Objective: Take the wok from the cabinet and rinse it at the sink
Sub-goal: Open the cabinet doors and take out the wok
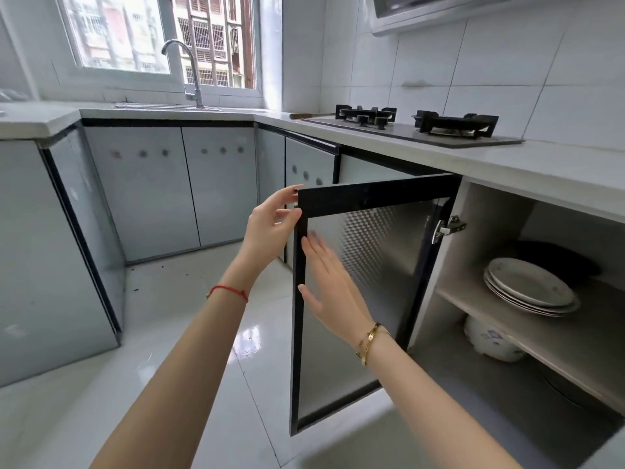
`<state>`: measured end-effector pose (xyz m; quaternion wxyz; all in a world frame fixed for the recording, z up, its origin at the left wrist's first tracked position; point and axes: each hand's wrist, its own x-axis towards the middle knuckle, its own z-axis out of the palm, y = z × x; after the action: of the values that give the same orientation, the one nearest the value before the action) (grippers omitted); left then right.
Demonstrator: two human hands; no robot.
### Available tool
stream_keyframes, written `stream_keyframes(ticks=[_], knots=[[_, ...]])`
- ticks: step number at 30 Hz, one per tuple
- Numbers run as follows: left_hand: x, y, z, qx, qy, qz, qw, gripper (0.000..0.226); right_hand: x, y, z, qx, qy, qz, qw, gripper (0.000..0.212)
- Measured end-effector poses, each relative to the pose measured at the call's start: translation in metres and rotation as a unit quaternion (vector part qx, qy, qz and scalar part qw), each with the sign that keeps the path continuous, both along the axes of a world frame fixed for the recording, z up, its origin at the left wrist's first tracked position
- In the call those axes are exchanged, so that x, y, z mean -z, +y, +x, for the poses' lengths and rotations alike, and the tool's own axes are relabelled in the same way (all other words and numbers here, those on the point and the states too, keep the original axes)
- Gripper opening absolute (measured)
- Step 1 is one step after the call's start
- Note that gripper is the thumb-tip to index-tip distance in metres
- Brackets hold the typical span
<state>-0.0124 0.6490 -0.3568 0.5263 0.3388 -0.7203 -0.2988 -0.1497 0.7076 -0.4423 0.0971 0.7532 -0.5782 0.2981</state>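
The cabinet door [372, 299], black-framed with patterned glass, stands swung out under the stove counter. My left hand [270, 225] pinches its top outer corner. My right hand [328, 282] lies flat and open against the inner glass near the door's free edge. Inside the cabinet, a dark pan-like shape that may be the wok [554, 262] sits at the back of the upper shelf, mostly hidden behind a stack of white plates [527, 286]. The sink [162, 105] with a tall curved faucet [189, 69] is at the far counter under the window.
A two-burner gas stove [416, 125] sits on the counter above the cabinet. A white rice cooker [490, 340] and a metal pan rim [568, 394] are on the lower level. Closed cabinet doors line the left and far sides; the glossy tiled floor [189, 333] lies between.
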Motion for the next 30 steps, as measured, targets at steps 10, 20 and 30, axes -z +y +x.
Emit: stream_keyframes(ticks=[10,20,30], knots=[[0.008,0.027,-0.014,-0.067,0.021,-0.089,0.994,0.043,-0.011,0.040,-0.027,0.002,-0.029,-0.017,0.999,0.070],[0.028,0.072,-0.083,-0.003,0.040,-0.215,0.976,0.034,-0.030,0.131,-0.107,0.128,-0.034,-0.082,0.988,0.056],[0.060,0.143,-0.252,0.279,-0.026,-0.079,0.957,0.046,-0.039,0.254,-0.214,0.386,-0.024,-0.121,0.914,0.055]])
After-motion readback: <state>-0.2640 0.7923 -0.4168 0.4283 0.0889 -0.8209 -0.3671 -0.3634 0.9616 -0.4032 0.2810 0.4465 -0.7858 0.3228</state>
